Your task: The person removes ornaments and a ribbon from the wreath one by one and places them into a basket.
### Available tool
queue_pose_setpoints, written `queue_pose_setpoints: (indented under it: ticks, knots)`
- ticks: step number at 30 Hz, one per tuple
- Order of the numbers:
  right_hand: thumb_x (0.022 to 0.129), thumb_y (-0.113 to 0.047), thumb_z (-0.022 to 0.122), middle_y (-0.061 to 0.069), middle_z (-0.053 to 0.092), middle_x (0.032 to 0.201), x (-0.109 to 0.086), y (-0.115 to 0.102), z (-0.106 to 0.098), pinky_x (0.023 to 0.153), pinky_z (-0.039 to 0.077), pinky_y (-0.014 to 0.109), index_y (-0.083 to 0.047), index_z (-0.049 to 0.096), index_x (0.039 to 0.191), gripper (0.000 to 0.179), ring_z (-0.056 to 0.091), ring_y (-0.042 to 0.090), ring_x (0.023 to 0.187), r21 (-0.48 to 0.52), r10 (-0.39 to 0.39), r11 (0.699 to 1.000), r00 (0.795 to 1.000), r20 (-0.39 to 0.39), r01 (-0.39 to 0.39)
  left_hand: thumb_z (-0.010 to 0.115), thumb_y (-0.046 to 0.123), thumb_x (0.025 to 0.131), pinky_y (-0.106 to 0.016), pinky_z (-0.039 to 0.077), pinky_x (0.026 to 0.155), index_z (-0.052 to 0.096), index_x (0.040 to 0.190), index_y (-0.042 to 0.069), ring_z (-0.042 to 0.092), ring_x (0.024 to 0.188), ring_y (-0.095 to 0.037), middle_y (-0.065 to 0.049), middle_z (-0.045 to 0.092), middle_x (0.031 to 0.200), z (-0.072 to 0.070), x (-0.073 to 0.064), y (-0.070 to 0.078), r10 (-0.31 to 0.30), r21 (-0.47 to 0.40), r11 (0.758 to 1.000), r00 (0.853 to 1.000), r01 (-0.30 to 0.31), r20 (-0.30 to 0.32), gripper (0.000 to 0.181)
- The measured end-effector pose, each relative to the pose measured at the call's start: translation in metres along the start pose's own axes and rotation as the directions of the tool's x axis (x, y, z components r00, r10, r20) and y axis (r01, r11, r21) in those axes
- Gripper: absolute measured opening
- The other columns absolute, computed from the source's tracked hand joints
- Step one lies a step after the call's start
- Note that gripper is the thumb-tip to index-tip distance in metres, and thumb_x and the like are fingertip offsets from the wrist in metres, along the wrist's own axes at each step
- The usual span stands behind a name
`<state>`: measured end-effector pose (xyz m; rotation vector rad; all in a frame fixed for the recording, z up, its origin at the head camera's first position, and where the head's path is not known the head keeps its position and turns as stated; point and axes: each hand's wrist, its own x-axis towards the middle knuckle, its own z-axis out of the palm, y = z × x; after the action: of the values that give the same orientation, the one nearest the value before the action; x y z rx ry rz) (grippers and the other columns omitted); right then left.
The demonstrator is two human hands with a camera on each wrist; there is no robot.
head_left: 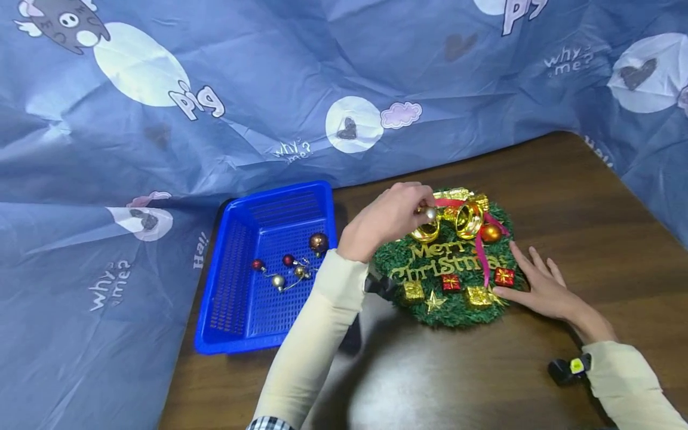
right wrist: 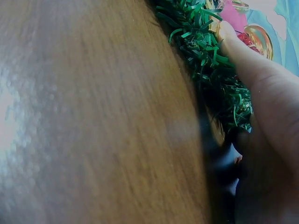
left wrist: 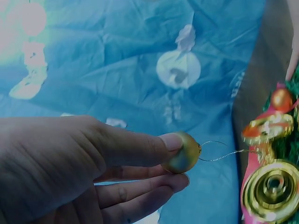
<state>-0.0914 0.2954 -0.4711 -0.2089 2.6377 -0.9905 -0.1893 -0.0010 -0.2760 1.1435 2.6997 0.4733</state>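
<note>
My left hand (head_left: 388, 216) is over the upper left of a green Christmas wreath (head_left: 457, 313). Between thumb and fingers it pinches a small gold bauble (left wrist: 189, 156), whose thin thread loop trails toward the wreath in the left wrist view. Gold bells (head_left: 469, 220) with a pink ribbon (head_left: 481, 258) sit on the wreath's upper part. Gold "Merry Christmas" lettering (head_left: 451, 263) crosses its middle, with small red and gold gift boxes (head_left: 479, 296) below. My right hand (head_left: 545, 292) rests at the wreath's right edge, fingers spread and thumb touching the greenery.
Left of the wreath stands a blue plastic basket (head_left: 215, 298). Inside it lie several baubles, among them a brown one (head_left: 319, 242) and a dark red one (head_left: 258, 264). A printed blue cloth (head_left: 258, 77) hangs behind the wooden table (head_left: 457, 382).
</note>
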Motion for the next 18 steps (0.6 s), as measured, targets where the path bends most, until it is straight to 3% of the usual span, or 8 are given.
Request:
queue_pose_setpoints:
  ticks: [7, 18]
  knots:
    - [0.089, -0.05, 0.059, 0.031, -0.005, 0.155, -0.001, 0.002, 0.002, 0.107, -0.021, 0.063, -0.022, -0.015, 0.151, 0.101, -0.016, 0.047, 0.142, 0.002, -0.009, 1.0, 1.0, 0.004, 0.009, 0.062, 0.016, 0.093, -0.025, 0.05, 0.088, 0.065, 0.107, 0.008, 0.062, 0.099, -0.014, -0.003, 0.066, 0.108, -0.008, -0.025, -0.023, -0.074, -0.053, 0.996, 0.996, 0.071, -0.055, 0.016]
    - [0.09, -0.051, 0.058, 0.033, -0.011, 0.153, 0.001, -0.001, 0.002, 0.106, -0.022, 0.063, -0.022, -0.018, 0.151, 0.101, -0.017, 0.048, 0.141, -0.008, -0.002, 1.0, 1.0, 0.024, 0.002, 0.066, 0.015, 0.09, -0.027, 0.052, 0.086, 0.065, 0.105, 0.004, 0.065, 0.095, -0.018, -0.008, 0.068, 0.104, -0.026, -0.062, -0.054, -0.191, -0.136, 0.976, 0.971, 0.172, -0.146, 0.019]
